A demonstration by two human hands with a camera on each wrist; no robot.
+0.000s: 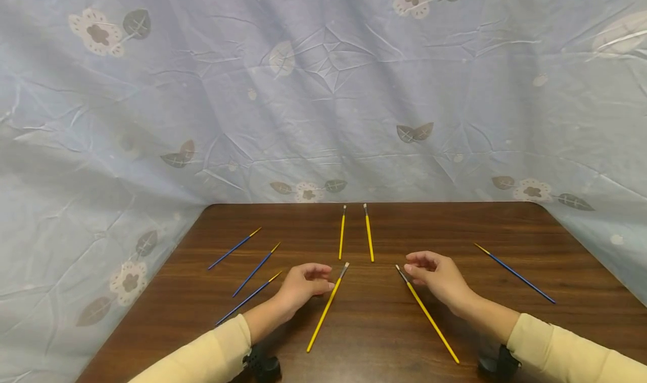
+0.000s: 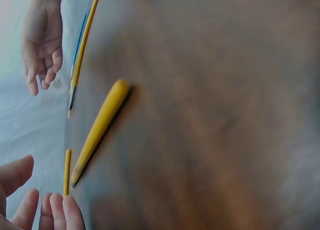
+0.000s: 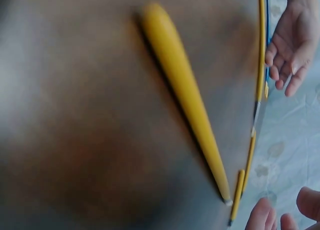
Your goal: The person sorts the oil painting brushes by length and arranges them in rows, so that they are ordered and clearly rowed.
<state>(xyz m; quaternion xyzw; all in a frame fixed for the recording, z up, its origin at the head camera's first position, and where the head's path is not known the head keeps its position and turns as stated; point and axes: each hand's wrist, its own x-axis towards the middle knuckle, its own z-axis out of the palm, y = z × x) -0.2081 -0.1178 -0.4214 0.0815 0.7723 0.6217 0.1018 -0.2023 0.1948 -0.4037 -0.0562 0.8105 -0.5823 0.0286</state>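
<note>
Beside a yellow-handled paintbrush (image 1: pixel 327 313) lies my left hand (image 1: pixel 299 287), fingers loosely bent and holding nothing; its thumb tip is right at the brush's upper part. On the other side, my right hand (image 1: pixel 442 279) is next to a second yellow paintbrush (image 1: pixel 431 318), its relaxed fingers near the bristle end and also holding nothing. Both brushes slant, white bristle tips pointing away from me. In the left wrist view the handle of the near brush (image 2: pixel 102 125) shows large, and the right wrist view shows the other handle (image 3: pixel 182 95) close up.
Farther back lie two more yellow paintbrushes (image 1: pixel 342 237) (image 1: pixel 369 237). Three blue paintbrushes (image 1: pixel 229 254) (image 1: pixel 255 273) (image 1: pixel 247 300) lie at the left, and another blue paintbrush (image 1: pixel 520 276) at the right. A floral cloth (image 1: pixel 323 119) hangs behind the brown wooden table (image 1: pixel 424 220).
</note>
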